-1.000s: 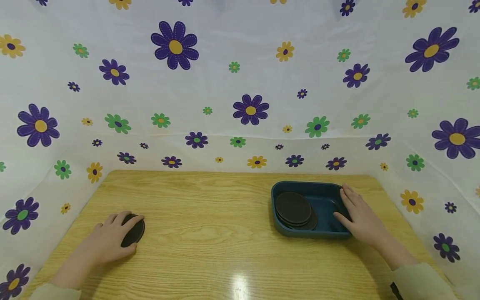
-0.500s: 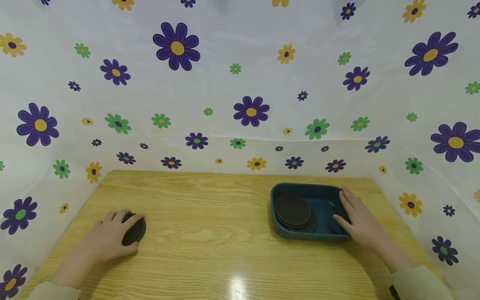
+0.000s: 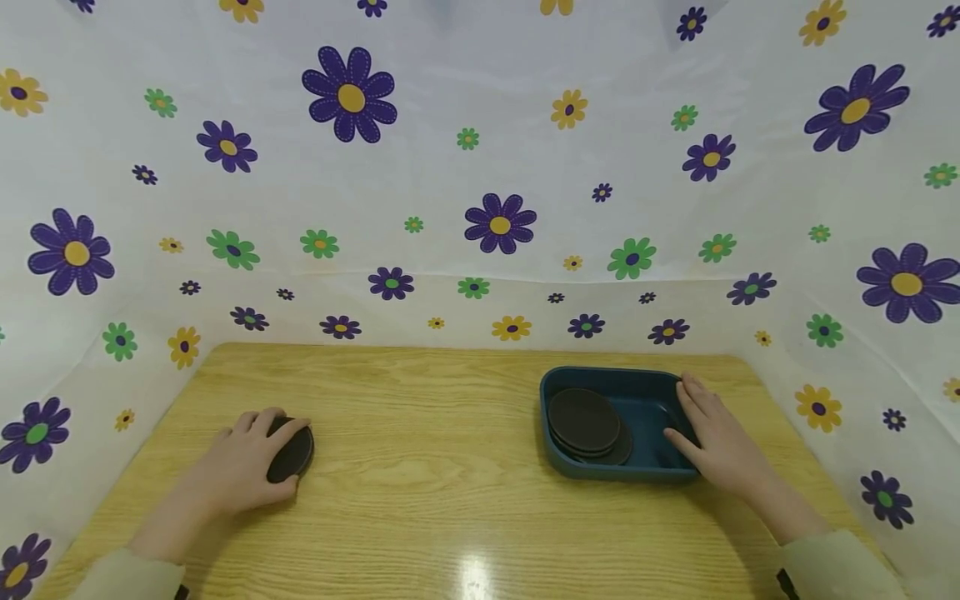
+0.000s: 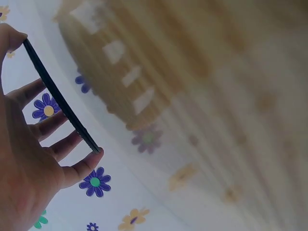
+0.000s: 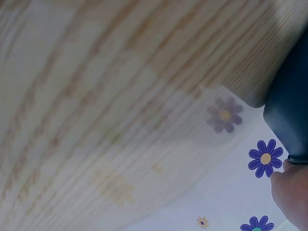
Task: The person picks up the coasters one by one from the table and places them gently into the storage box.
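My left hand (image 3: 236, 462) pinches a flat, round black disc (image 3: 292, 452) over the left part of the table. In the left wrist view the disc (image 4: 62, 98) shows edge-on, held at its rim between thumb and fingertips, apart from the tabletop. On the right, a dark blue bin (image 3: 622, 472) stands upright with several black discs (image 3: 583, 419) lying in its left end, overlapping in a stack. My right hand (image 3: 718, 442) holds the bin's right rim, its thumb reaching over the inside. The right wrist view catches only a finger (image 5: 291, 195) at the bin's wall (image 5: 291, 115).
A wooden table (image 3: 420, 450) stretches between both hands. White cloth (image 3: 420, 167) with purple, yellow and green flowers rises along its back and sides.
The left hand has shifted a little to the right with its disc during the last half second. The right hand and the bin have stayed in place.
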`<act>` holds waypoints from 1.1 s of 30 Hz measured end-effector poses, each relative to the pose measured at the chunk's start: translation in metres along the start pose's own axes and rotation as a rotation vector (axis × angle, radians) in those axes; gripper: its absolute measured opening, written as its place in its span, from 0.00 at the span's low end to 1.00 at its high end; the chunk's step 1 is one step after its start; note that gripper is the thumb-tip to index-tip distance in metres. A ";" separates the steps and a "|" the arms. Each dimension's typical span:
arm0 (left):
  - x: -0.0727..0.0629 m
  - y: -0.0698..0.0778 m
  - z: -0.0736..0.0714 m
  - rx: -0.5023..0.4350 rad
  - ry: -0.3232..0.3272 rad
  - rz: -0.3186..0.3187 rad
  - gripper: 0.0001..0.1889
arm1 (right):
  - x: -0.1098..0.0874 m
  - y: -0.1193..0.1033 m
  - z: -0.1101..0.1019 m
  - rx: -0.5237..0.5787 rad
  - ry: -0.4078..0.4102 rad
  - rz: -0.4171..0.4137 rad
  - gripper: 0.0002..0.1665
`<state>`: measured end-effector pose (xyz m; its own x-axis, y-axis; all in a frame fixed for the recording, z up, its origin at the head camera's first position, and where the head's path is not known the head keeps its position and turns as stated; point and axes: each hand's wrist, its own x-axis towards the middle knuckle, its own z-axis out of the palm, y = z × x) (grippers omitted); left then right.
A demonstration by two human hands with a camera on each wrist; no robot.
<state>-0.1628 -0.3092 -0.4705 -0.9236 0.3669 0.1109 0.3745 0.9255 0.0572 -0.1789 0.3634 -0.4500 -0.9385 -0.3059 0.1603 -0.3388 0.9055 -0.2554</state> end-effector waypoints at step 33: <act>0.085 0.079 0.009 -0.069 -0.042 0.203 0.43 | 0.000 0.001 -0.001 0.011 -0.012 0.007 0.49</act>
<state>-0.2124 -0.2042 -0.4660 -0.8309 0.5498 0.0857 0.5563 0.8242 0.1060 -0.1791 0.3650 -0.4498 -0.9414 -0.3033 0.1474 -0.3331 0.9043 -0.2668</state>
